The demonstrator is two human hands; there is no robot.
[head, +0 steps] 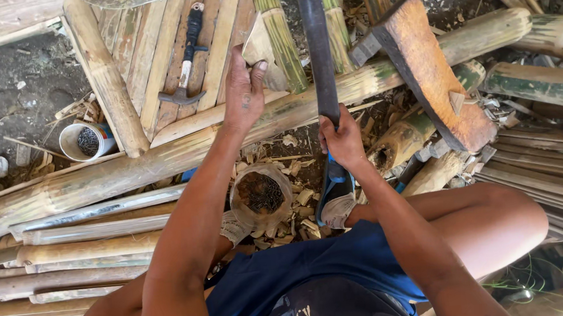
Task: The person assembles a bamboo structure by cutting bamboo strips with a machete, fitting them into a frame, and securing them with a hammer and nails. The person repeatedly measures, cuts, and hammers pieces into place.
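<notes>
Dark earth littered with bamboo chips and offcuts surrounds you, and one long bamboo pole (pixel 163 161) crosses it from lower left to upper right; take it as your landmark. Beyond the pole lies a slatted bamboo panel (pixel 155 48) with a hammer (pixel 185 59) resting on it, head toward you. Just left of the panel's thick end post stands a white tin of nails (pixel 86 141). On your side of the pole sits an open bag of nails (pixel 261 194), and split bamboo strips (pixel 83 248) are stacked to its left. Right of your hands, a worn wooden block (pixel 431 75) leans across the pole.

Your left hand (pixel 244 94) reaches over the pole, arm nearly straight, fingers pinched around a small bamboo piece (pixel 263 59) held upright just beyond the pole, beside a green bamboo section (pixel 281 39). Your right hand (pixel 342 140) is clenched around the handle of a dark long blade (pixel 318 50). The blade's long axis runs almost straight away from you, tip far past the pole, its edge just right of the bamboo piece. Your right forearm angles back toward your raised knee.
</notes>
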